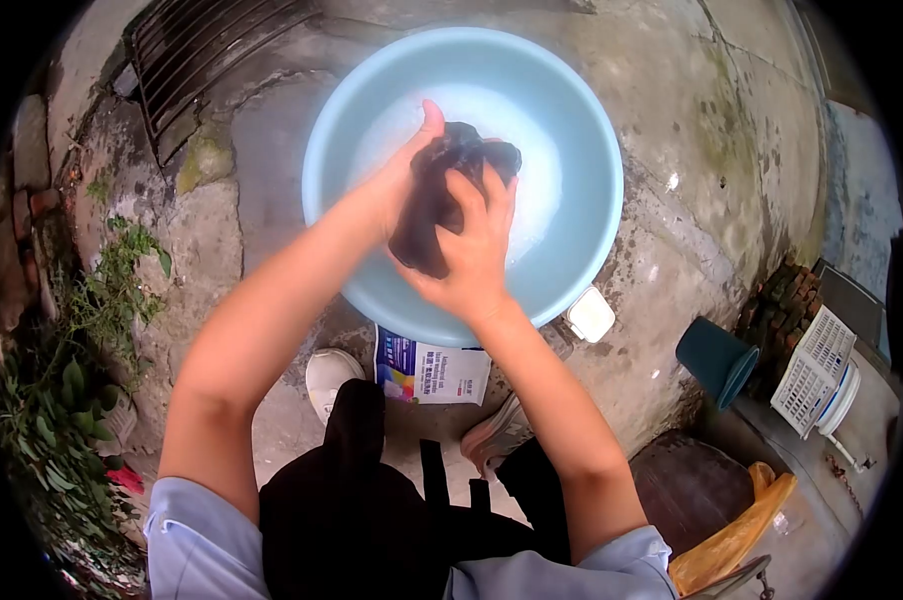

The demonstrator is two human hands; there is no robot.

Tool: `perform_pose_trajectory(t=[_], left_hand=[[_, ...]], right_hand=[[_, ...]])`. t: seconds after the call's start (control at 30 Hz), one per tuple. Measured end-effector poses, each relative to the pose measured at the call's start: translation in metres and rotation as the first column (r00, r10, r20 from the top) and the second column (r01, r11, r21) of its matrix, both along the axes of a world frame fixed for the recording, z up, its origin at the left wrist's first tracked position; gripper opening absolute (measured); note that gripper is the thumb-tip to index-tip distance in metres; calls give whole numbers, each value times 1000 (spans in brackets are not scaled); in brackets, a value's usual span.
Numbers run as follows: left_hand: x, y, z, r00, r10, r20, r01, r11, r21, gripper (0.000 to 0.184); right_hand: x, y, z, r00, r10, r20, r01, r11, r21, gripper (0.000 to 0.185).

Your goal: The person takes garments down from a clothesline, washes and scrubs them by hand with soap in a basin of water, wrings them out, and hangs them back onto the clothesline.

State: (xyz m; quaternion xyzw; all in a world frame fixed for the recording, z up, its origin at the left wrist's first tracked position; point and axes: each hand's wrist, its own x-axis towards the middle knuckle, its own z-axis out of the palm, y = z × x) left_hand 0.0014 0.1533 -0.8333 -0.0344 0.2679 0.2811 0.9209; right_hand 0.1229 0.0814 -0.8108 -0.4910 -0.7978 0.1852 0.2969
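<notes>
Above the light blue basin (322,150), a bunched dark wet cloth (427,215) is held between both my hands. My left hand (408,168) grips it from the left, its thumb pointing up and most of its fingers hidden behind the fabric. From the right, my right hand (480,252) presses bent fingers into the cloth. Whitish sudsy water (544,160) covers the bottom of the basin. What kind of garment the cloth is, I cannot tell.
A printed washing powder bag (437,375) lies between my shoes, by the basin's near rim. Right of the basin is a small white container (590,314). Farther right are a dark green bucket (717,362) and a white plastic basket (814,370). Plants (72,400) grow at left.
</notes>
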Motion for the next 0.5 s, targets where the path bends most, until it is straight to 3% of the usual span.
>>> perform_pose_trajectory(t=[0.07,0.1,0.17,0.2,0.27,0.3,0.33,0.4,0.47,0.5], left_hand=[[1,-7,-1,995,-17,-100,27,995,99,68],[1,-10,-2,995,-16,-103,26,995,97,68],[6,-11,0,985,-7,-170,25,994,105,44],[10,-13,2,986,-7,-167,26,994,108,44],[18,-17,15,876,85,-475,-45,994,96,31],[23,-18,1,843,115,-525,-92,993,70,32],[27,-21,3,744,82,-663,-54,997,63,34],[20,-21,1,662,-32,-749,251,951,181,37],[12,-16,27,477,159,-864,604,655,454,30],[10,-11,30,337,116,-934,762,550,343,37]], right_hand=[[-6,5,-2,1000,-27,-1,27,998,53,23],[-7,8,-12,996,-59,-62,64,994,85,23],[-12,21,-9,976,-149,-161,179,966,187,20],[-13,27,-10,976,-150,-159,179,965,191,20],[-14,37,-14,817,-439,-373,446,892,-73,18],[-9,44,-21,779,-440,-446,476,879,-36,18],[-9,46,-13,645,-575,-503,536,810,-239,14],[17,60,-14,443,-817,-368,458,560,-691,17],[45,70,-27,453,-890,-53,501,303,-811,27],[66,71,-40,623,-775,107,546,333,-769,37]])
